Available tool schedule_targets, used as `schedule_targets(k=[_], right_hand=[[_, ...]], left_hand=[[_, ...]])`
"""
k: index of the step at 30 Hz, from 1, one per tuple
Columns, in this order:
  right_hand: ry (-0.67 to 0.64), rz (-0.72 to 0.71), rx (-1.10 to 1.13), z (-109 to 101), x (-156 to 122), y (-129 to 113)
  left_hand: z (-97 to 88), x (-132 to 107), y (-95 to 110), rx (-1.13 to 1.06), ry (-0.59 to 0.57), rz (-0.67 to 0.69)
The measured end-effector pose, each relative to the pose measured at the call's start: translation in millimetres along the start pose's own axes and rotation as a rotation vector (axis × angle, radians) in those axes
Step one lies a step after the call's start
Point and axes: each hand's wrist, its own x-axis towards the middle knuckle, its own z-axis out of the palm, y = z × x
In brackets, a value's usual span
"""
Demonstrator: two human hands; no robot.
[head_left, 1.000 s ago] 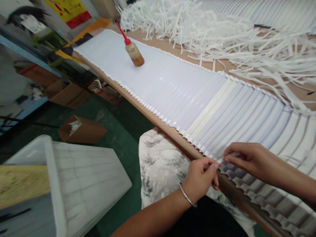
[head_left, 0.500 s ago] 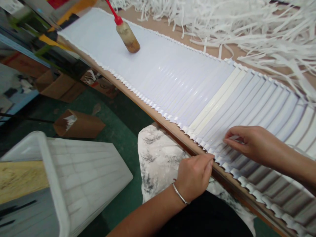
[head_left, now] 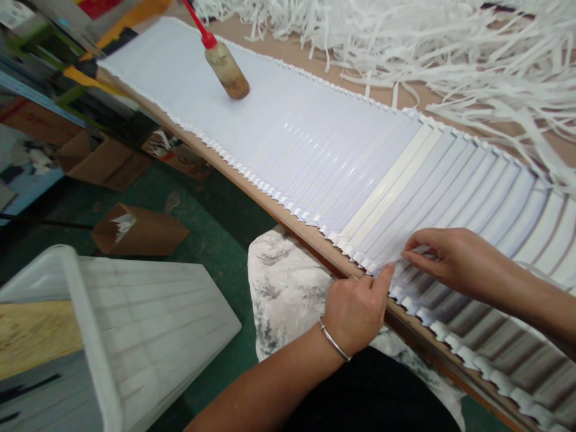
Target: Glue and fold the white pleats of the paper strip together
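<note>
My left hand [head_left: 357, 312], with a ring and a silver bangle, is at the near edge of a long row of overlapping white strips [head_left: 432, 198]. Its index finger is stretched out onto the strip ends, apart from the curled fingers. The thumb is hidden. Just to the right, my right hand [head_left: 443, 255] hovers low over the strips with thumb and index tips brought together. Whatever lies between those tips is too thin to make out. Two cream strips [head_left: 391, 180] run across the row among the white ones.
A squeeze bottle [head_left: 227, 69] with a red nozzle and brown liquid stands on the white sheet. Loose white strips [head_left: 450, 48] heap along the far side. Below the brown board [head_left: 265, 210] are a white bin [head_left: 153, 312] and a cardboard box [head_left: 148, 231] on the green floor.
My left index finger has gone from a pinch at the board's edge to stretched out on the strip ends. My right hand keeps its pinch, and the view has shifted slightly.
</note>
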Motion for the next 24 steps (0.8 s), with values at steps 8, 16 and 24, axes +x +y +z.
schedule_targets(k=[8, 16, 24], right_hand=[[0.023, -0.036, -0.069, -9.6, 1.5, 4.0], [0.023, 0.174, -0.054, -83.8, 32.5, 62.9], [0.056, 0.266, -0.028, -90.1, 54.7, 97.9]], left_hand=[[-1.5, 0.9, 1.2, 0.108, -0.033, 0.017], [0.5, 1.5, -1.2, 0.098, 0.03, 0.029], [3.1, 1.8, -3.8, 0.086, 0.088, 0.048]])
